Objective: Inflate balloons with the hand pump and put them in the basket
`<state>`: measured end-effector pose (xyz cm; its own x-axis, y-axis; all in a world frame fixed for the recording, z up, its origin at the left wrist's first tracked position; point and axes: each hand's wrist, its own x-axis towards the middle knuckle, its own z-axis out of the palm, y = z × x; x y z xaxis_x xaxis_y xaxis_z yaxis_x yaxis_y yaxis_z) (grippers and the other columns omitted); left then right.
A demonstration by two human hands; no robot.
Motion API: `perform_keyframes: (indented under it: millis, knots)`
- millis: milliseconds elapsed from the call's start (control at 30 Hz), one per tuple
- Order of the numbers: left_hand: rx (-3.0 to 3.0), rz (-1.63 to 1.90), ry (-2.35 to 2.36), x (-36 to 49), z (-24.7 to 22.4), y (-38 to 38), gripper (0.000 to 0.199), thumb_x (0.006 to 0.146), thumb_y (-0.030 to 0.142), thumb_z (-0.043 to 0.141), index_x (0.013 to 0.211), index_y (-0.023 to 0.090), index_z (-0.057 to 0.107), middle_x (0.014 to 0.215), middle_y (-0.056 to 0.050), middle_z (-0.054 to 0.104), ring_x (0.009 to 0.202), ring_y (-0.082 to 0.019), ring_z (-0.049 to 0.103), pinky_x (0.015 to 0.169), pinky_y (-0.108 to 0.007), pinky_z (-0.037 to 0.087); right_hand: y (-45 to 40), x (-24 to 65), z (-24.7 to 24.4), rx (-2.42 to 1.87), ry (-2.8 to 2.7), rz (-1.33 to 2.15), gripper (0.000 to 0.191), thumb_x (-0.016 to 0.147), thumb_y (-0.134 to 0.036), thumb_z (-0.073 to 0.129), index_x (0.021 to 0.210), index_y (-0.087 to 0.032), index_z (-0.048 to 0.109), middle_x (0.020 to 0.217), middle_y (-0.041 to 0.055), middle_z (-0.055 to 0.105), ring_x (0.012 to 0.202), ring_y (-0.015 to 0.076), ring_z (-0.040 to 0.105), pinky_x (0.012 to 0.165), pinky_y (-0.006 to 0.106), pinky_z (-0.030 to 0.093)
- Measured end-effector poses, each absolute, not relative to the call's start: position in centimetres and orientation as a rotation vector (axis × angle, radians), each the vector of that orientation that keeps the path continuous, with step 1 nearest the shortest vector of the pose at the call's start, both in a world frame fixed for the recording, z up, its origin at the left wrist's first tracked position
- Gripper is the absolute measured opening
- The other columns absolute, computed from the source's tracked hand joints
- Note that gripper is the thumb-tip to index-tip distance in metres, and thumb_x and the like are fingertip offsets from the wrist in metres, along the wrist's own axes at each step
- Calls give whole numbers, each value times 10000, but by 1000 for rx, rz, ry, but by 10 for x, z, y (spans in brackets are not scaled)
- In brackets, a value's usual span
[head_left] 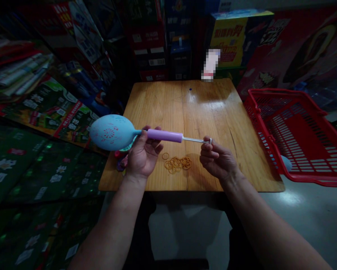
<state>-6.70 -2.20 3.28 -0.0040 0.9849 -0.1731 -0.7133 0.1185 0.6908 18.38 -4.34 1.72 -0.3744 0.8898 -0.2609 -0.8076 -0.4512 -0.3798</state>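
Observation:
A purple hand pump (165, 135) lies level above the wooden table, its white rod drawn partly out to the right. Fitted over its left tip is the neck of an inflated light-blue balloon (110, 132) with a red and blue print. My left hand (143, 155), palm up, is closed around the balloon neck and the pump's left end. At the other end, my right hand (217, 157) grips the rod's small white handle. Several tan rubber bands (178, 164) lie on the table below the pump. Deflated balloons (122, 163), partly hidden, are left of my left hand.
The wooden table (213, 112) is in front of me. A red shopping basket (303, 138) stands at its right, with a light-blue balloon (285, 163) inside. Stacked green cartons (13, 165) line the left; a yellow and blue box (230, 39) stands behind the table.

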Motion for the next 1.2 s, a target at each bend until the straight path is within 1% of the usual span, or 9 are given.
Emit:
perform_keyframes:
  millis: [133, 233, 400, 500, 600, 733, 900, 1067, 1200]
  knots:
    - [465, 1295, 720, -50, 23, -32, 205, 924, 315, 659, 1113, 240, 684, 1169, -76, 741, 973, -187, 725, 743, -270, 601, -51, 166, 6, -523, -219, 2045, 136, 869, -159, 683, 1003, -165, 663, 728, -35, 659, 495, 27, 477, 497, 145, 445]
    - [449, 1313, 718, -44, 21, -32, 183, 931, 299, 647, 1093, 224, 688, 1130, -83, 752, 1002, -191, 720, 779, -275, 597, -52, 163, 5, -507, -238, 2072, 156, 868, -164, 690, 1020, -170, 656, 747, -34, 663, 504, 26, 482, 508, 145, 454]
    - [444, 1395, 737, -60, 32, -21, 147, 940, 304, 634, 1041, 225, 705, 1089, -75, 759, 880, -156, 722, 681, -216, 575, -43, 184, 21, -542, -273, 1990, 76, 907, -148, 635, 967, -191, 653, 700, -65, 626, 461, 6, 430, 471, 118, 407]
    - [440, 1479, 760, -67, 33, -19, 147, 935, 326, 647, 1035, 238, 710, 1085, -49, 759, 868, -134, 715, 654, -178, 553, -42, 190, 25, -550, -252, 1949, 78, 917, -133, 608, 939, -194, 651, 682, -71, 611, 444, 10, 411, 454, 122, 394]
    - [450, 1417, 717, -61, 27, -24, 174, 935, 329, 650, 1084, 254, 699, 1144, -48, 746, 900, -147, 719, 693, -217, 579, -46, 184, 18, -510, -202, 2002, 86, 890, -135, 643, 963, -179, 658, 717, -52, 639, 479, 18, 456, 491, 137, 436]
    - [464, 1298, 687, -46, 21, -32, 192, 930, 316, 652, 1107, 248, 686, 1182, -72, 737, 1009, -195, 720, 771, -285, 602, -52, 170, 6, -506, -192, 2072, 169, 858, -140, 680, 1021, -179, 662, 808, -16, 679, 537, 40, 515, 520, 159, 473]
    - [453, 1300, 698, -40, 23, -32, 183, 930, 309, 647, 1093, 237, 688, 1152, -77, 747, 1084, -213, 703, 827, -305, 595, -53, 164, 4, -484, -187, 2077, 148, 874, -141, 673, 1013, -183, 643, 768, -38, 662, 500, 23, 485, 501, 134, 452]
    - [439, 1316, 731, -46, 22, -28, 166, 926, 302, 655, 1066, 226, 700, 1119, -77, 757, 904, -164, 732, 654, -206, 564, -49, 170, 11, -504, -207, 2074, 128, 878, -135, 653, 1000, -173, 655, 744, -33, 657, 486, 24, 475, 491, 140, 445]
    - [451, 1397, 755, -61, 28, -20, 165, 913, 329, 673, 1042, 235, 714, 1098, -67, 761, 917, -158, 724, 588, -163, 522, -44, 184, 21, -585, -251, 1993, 97, 924, -144, 586, 963, -185, 665, 698, -48, 625, 453, 20, 428, 454, 134, 395]
